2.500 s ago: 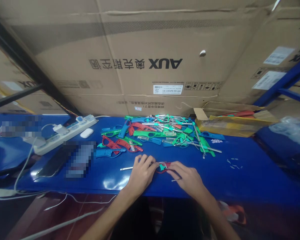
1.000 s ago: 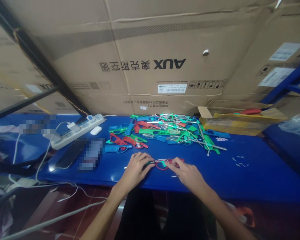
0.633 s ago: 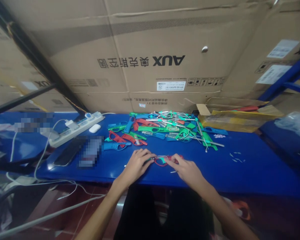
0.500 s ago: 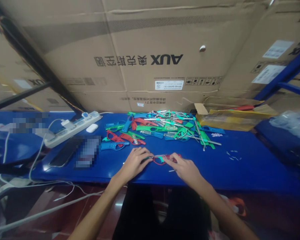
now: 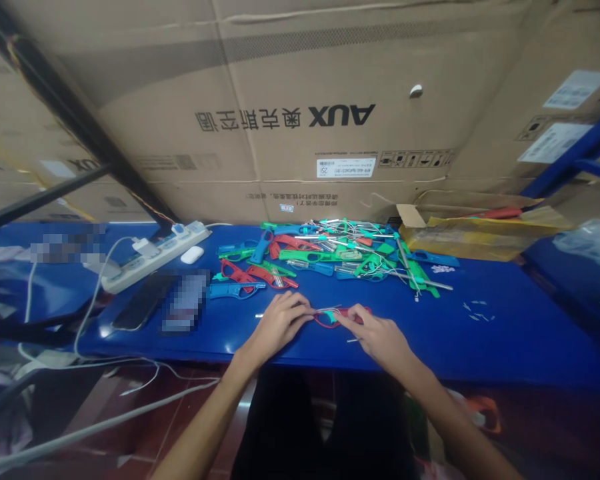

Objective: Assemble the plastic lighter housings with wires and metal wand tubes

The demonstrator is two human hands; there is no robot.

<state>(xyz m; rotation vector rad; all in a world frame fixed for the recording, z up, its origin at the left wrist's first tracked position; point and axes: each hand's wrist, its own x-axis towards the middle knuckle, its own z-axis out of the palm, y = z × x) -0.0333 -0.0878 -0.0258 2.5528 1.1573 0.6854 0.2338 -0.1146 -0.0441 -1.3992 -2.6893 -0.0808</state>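
A red plastic handle piece with a small teal insert and thin wires lies on the blue table near its front edge. My left hand has its fingers curled on the piece's left end. My right hand pinches its right part from the other side. A short metal pin lies on the table just under my right hand. Behind my hands sits a pile of red, green and blue handle pieces mixed with wires and metal rods.
A white power strip with plugs and cables, a white earbud case and a dark phone lie at the left. A yellow-lined open carton stands at the right. Small white bits dot the table. Large cardboard boxes wall the back.
The view has shifted a little. Both hands stay on the red piece, which now shows more between them than 2.5 s ago.
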